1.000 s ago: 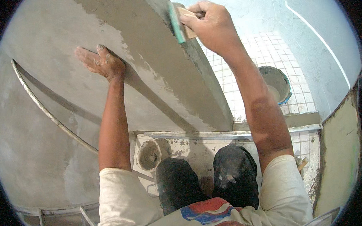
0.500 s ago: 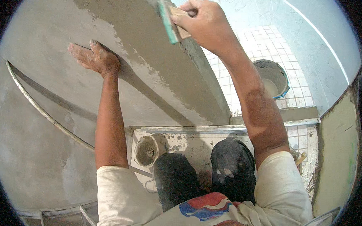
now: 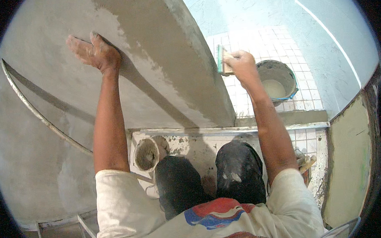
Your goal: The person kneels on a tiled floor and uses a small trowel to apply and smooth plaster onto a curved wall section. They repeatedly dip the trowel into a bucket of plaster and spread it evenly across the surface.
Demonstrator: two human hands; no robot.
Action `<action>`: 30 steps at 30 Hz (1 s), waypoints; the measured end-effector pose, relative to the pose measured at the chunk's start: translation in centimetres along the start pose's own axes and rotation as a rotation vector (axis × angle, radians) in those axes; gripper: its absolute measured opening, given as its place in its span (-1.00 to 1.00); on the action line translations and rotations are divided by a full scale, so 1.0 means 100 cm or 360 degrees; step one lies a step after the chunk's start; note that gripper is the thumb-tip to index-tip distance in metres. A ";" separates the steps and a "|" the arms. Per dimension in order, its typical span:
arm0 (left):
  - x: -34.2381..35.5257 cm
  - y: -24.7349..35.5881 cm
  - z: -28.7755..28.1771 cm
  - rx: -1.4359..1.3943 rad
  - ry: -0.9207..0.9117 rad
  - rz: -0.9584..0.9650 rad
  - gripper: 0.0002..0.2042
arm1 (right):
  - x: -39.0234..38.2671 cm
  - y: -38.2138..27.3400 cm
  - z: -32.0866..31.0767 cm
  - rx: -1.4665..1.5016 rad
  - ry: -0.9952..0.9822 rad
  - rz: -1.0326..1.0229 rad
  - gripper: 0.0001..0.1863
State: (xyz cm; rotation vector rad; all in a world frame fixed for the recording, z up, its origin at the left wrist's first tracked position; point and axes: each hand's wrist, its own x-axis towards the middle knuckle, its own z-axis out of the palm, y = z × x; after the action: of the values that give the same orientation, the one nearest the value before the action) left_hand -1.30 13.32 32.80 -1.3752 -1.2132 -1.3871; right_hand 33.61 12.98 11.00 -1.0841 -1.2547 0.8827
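My left hand lies against the grey plastered wall, its fingers stretched out and its thumb apart. My right hand is closed on the light wooden back of a small float with a green face. That float is beside the wall's end edge, its green side toward the wall; whether it touches is hard to tell. A darker, damp-looking band of plaster runs along this edge, ragged where it meets the paler plaster.
Just right of my right hand, a dark bucket with greyish liquid stands on white floor tiles. A smaller mortar bucket sits by my knee. A long thin curved strip crosses before the left wall. Light-blue walls rise at right.
My right hand has brought the float down and to the right, from the upper part of the wall's edge to near the bucket. My left hand stays on the wall.
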 end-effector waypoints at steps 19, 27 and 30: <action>-0.001 -0.006 0.001 -0.0130 -0.0003 -0.0017 -0.20 | -0.100 -0.049 0.095 -0.0758 0.0254 -0.1639 -0.62; 0.001 -0.001 0.001 -0.0090 0.0019 -0.0012 -0.22 | -0.079 -0.089 0.085 -0.0875 0.0536 -0.1623 -0.61; 0.000 -0.004 -0.001 -0.0056 0.0010 0.0008 -0.22 | -0.099 -0.073 0.105 -0.0746 0.0181 -0.1567 -0.61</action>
State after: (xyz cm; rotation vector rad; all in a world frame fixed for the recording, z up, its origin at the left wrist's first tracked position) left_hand -1.68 13.32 32.73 -1.3958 -1.1859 -1.4144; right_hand 21.54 3.06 15.03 -0.6873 -1.6891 -0.2268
